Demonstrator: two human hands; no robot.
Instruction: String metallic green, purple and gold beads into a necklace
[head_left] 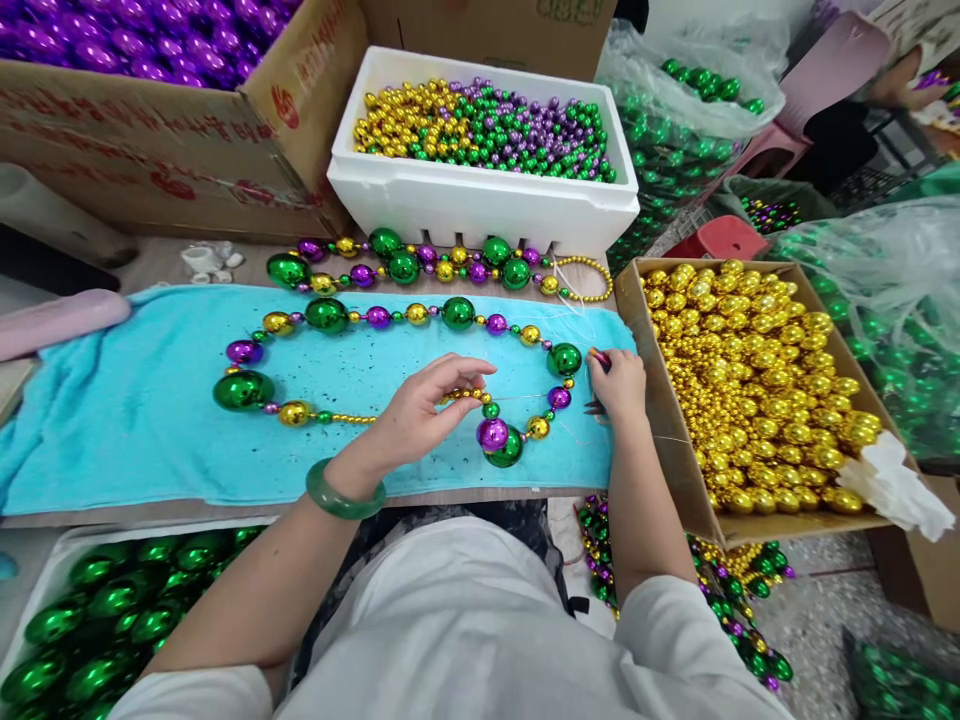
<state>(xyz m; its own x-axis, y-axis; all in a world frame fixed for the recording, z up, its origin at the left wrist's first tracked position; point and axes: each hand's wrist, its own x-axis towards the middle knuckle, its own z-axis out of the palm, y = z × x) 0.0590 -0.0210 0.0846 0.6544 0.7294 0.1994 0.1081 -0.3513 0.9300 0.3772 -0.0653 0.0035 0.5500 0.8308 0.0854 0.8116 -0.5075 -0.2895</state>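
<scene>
Seemingly, the threading or joining of a long, glossy green, purple and gold bead necklace is under way on a turquoise towel; next calls for keeping the clear thread taut; the necklace loops beyond the left hand, loosely curled, pinching small gold beads, and stops just short of the right hand, closed around a small red-handled tool.

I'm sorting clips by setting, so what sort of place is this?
Probably a small bead-jewellery workshop: a bead strand lies on a blue towel, with a cardboard box of gold beads and a white foam box of small mixed beads close by.
</scene>
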